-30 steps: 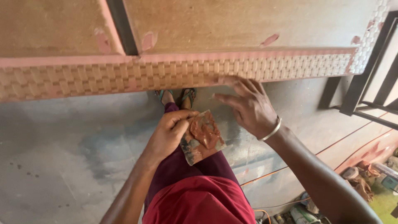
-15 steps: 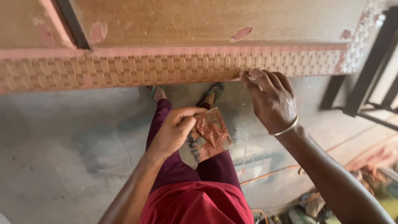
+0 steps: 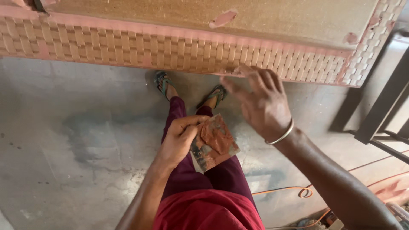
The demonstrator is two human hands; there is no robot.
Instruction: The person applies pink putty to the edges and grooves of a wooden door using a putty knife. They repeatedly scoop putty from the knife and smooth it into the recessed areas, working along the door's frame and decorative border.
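Head view. Left hand (image 3: 179, 142) grips small flat plate (image 3: 214, 145) at near edge, thumb on top; plate sits above thighs, carrying smear of reddish putty (image 3: 215, 138). Right hand (image 3: 264, 104) open, nothing held, fingertips (image 3: 238, 71) at lower edge of basket-weave panel (image 3: 170, 47). Judgement: plate light, stiff, thin; putty soft, sticky, apt to slide if tilted. Best held level by bare edge.
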